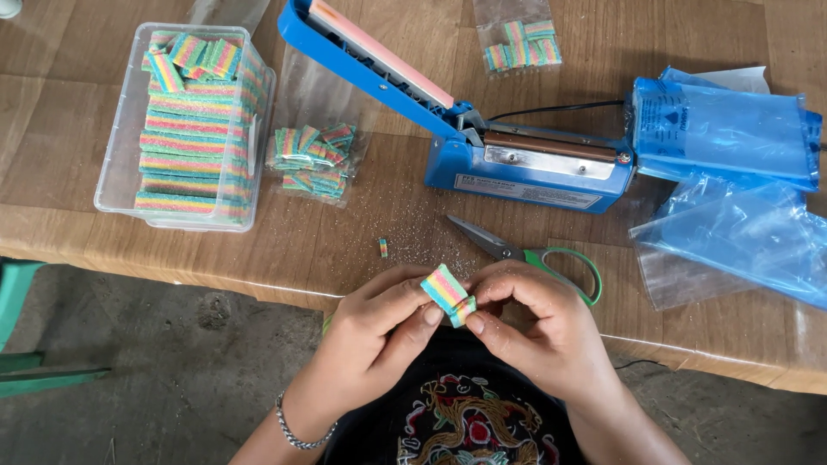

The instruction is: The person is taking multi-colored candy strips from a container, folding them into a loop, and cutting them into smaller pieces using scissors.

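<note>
Hands (465, 323) pinching rainbow candy strips (448, 293)

Wood-grain bench (77, 215) is running across the top, w/ its front edge slanting down to the right. Below it, a grey concrete floor (172, 379) is showing, rough and dusty. Green furniture frame (21, 344) is sitting at far left. Soft daylight is falling evenly.
</note>
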